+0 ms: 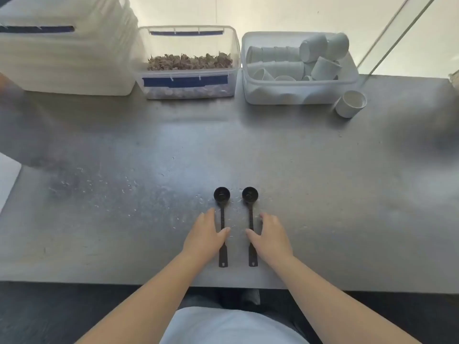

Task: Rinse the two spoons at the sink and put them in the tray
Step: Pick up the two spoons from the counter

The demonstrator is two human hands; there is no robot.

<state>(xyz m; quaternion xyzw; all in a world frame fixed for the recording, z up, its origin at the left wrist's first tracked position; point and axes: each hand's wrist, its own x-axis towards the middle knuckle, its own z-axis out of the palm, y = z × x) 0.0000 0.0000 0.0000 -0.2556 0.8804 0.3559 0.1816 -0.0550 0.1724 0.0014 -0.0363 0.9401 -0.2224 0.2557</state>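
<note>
Two black long-handled measuring spoons lie side by side on the grey steel counter, bowls pointing away from me. My left hand rests palm down over the handle of the left spoon, thumb crossing it, fingers spread. My right hand lies the same way over the handle of the right spoon. Neither spoon is lifted; both handle ends stick out below my hands. No sink or tray is in view.
At the back stand a large white lidded tub, a clear box of dried leaves and a clear box of small white cups. One loose white cup sits to the right. Crumbs are scattered left of the spoons. The counter's front edge is near my body.
</note>
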